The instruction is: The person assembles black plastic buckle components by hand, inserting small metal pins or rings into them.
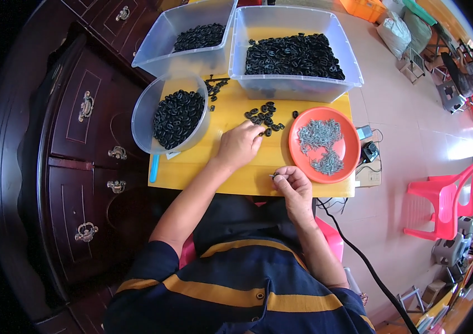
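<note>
Materials and finishes at the work surface

At the left hand [240,146] fingertips lie black rings [264,117], matt and rubber-like; the right hand [294,186] fingers pinch a small grey metal part [274,176], dull in finish. Under both hands is the table [236,172], smooth yellow wood with a slight sheen. Right of the fingers stands the plate [352,146], glossy orange plastic, carrying grey metal clips [321,146]. Left of the fingers is the bowl [142,119], and beyond them the bins [295,86]: translucent smooth plastic. The cabinet [89,145] is dark polished wood with metal handles.
</note>
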A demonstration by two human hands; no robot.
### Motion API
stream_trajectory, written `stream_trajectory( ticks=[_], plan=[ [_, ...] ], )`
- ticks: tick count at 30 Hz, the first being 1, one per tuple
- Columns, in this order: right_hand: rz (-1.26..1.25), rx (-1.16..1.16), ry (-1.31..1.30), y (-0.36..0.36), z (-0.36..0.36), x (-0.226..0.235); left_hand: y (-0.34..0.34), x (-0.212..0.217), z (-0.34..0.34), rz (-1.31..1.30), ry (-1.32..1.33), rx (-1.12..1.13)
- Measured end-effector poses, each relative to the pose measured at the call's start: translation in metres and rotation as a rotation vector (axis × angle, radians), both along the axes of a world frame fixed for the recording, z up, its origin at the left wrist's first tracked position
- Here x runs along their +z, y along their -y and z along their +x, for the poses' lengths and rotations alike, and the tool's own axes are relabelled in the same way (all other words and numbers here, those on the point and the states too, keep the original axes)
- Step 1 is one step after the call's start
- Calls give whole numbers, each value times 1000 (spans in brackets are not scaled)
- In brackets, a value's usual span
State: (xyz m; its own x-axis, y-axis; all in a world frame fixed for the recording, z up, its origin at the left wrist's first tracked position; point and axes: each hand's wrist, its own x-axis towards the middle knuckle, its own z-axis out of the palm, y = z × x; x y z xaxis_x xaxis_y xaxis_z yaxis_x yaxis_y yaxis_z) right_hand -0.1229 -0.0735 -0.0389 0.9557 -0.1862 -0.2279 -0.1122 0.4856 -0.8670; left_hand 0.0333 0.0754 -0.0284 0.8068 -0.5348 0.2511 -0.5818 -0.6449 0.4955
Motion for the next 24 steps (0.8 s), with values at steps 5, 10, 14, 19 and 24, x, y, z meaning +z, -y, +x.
stream_trajectory(
  ticks=[5, 10, 14, 19, 24],
  plan=[
    [11, 19, 32, 2, 1, -4, -2, 5, -2, -143, -118, 1],
    [15, 25, 44, 1, 1, -4, 1, 0, 16, -144, -2, 83],
    [27, 28, 32, 3, 0, -4, 5, -2, 22, -80, 54, 64],
    [0, 45, 17, 0, 2, -2, 7, -6, 31, -57, 127, 36],
    [24, 21, 8, -1, 2, -1, 6, -7, 28, 61, 199, 51]
  ],
)
